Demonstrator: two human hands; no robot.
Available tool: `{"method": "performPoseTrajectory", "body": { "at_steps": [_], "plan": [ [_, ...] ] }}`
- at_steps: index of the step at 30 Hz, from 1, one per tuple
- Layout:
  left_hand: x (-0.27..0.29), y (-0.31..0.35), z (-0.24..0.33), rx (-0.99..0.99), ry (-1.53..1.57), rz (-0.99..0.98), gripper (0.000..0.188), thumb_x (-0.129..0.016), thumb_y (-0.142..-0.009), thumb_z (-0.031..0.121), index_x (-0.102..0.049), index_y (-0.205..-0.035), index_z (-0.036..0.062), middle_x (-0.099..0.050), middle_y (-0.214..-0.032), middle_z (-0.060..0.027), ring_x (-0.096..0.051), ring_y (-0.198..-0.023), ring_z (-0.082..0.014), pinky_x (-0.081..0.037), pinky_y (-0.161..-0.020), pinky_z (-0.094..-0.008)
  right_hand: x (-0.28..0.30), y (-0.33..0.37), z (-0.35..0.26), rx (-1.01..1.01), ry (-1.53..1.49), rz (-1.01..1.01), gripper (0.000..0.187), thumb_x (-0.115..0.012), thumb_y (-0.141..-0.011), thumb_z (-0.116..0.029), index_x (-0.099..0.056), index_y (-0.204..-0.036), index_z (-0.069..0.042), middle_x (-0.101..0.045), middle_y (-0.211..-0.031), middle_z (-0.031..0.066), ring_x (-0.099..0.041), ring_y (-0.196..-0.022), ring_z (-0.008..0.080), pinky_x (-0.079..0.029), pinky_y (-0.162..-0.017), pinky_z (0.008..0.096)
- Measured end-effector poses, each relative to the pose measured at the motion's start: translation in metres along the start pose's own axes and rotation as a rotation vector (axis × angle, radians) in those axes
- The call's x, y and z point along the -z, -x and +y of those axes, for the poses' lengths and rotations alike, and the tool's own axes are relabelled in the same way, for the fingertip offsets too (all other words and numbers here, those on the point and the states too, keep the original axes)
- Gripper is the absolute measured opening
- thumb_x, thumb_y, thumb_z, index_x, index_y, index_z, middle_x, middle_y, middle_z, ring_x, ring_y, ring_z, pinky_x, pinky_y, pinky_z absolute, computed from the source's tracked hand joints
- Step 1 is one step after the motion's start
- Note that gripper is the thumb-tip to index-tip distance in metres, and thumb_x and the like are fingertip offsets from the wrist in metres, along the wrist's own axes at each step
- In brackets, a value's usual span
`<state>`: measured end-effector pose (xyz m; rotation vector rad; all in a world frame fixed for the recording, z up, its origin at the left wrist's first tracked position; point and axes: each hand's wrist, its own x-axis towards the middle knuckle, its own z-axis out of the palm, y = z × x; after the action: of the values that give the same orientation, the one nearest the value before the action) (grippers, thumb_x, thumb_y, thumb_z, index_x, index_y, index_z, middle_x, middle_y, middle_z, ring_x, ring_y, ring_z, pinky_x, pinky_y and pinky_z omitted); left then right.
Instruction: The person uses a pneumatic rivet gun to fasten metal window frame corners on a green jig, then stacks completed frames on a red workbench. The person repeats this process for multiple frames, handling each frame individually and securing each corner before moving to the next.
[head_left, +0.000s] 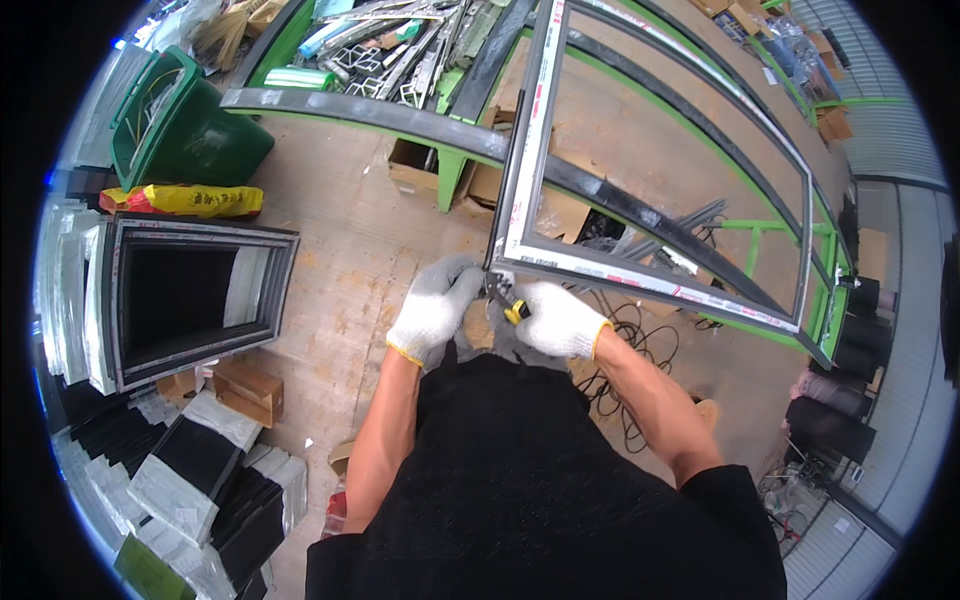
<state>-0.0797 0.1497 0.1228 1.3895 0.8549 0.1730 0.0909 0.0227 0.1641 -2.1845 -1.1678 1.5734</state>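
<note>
Both of my hands wear white knitted gloves with yellow cuffs and meet at the near left corner of a window frame (525, 215). My right hand (556, 320) is closed round a small hand tool (516, 311) with a yellow-and-black handle; its exact kind is partly hidden. The tool's dark metal head points at the end of a thin black strip (506, 180). That strip runs along the frame's left side. My left hand (436, 308) pinches the strip's lower end close to the tool. Printed protective film covers the frame's faces.
The window frame rests on a green workbench (450, 180) with dark padded rails. Metal offcuts (400, 60) fill its far left part. A green bin (190, 130), a yellow-and-red sack (185, 200) and stacked frames (200, 300) stand left. Black cables (630, 380) lie on the floor at right.
</note>
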Motion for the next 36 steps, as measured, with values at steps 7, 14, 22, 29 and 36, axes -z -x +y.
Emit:
{"method": "performPoseTrajectory", "body": {
  "at_steps": [7,14,22,29,36],
  "plan": [
    [-0.013,0.002,-0.014,-0.167,-0.185,0.181,0.022,-0.064,-0.102,0.018,-0.073,-0.110,-0.0009,-0.072,-0.092,-0.0198,-0.072,-0.085,-0.0296,-0.054,-0.078,-0.0408,0.043,0.050,-0.020,-0.136,-0.138,-0.263,0.043,-0.076,-0.078,-0.012,-0.072,-0.119,0.000,-0.076,-0.095,0.0160,-0.073,-0.088,0.0272,-0.057,-0.081,0.0368],
    [-0.026,0.022,-0.039,-0.023,-0.231,0.122,0.037,-0.066,-0.099,0.031,-0.074,-0.123,0.0034,-0.076,-0.103,-0.0186,-0.071,-0.090,-0.0341,-0.055,-0.088,-0.0410,0.111,0.043,-0.039,0.180,0.073,0.118,0.042,-0.079,-0.090,-0.014,-0.067,-0.128,0.001,-0.072,-0.101,0.0140,-0.071,-0.090,0.0237,-0.057,-0.082,0.0367],
    [-0.088,0.055,-0.003,0.100,0.173,0.379,0.035,-0.059,-0.104,0.027,-0.076,-0.123,0.0036,-0.079,-0.099,-0.0112,-0.074,-0.092,-0.0212,-0.055,-0.090,-0.0325,0.154,-0.020,-0.063,0.322,0.132,0.017,0.028,-0.075,-0.096,-0.021,-0.071,-0.111,0.002,-0.073,-0.085,0.0139,-0.073,-0.081,0.0226,-0.057,-0.075,0.0393],
    [-0.140,0.031,0.011,0.261,0.658,0.779,0.038,-0.077,-0.098,0.031,-0.075,-0.114,-0.0036,-0.080,-0.102,-0.0102,-0.073,-0.089,-0.0172,-0.054,-0.091,-0.0300,0.155,-0.074,-0.053,0.761,0.432,-0.074,0.020,-0.076,-0.093,-0.013,-0.075,-0.107,0.001,-0.075,-0.089,0.0142,-0.072,-0.082,0.0222,-0.056,-0.079,0.0361],
    [-0.164,0.005,0.012,0.248,0.975,0.910,0.033,-0.082,-0.095,0.022,-0.074,-0.113,-0.0045,-0.075,-0.097,-0.0084,-0.069,-0.081,-0.0159,-0.056,-0.074,-0.0306,0.148,-0.097,-0.060,0.821,0.663,-0.115,0.025,-0.077,-0.088,-0.019,-0.076,-0.103,0.001,-0.076,-0.096,0.0230,-0.074,-0.092,0.0394,-0.057,-0.085,0.0449]
  ]
}}
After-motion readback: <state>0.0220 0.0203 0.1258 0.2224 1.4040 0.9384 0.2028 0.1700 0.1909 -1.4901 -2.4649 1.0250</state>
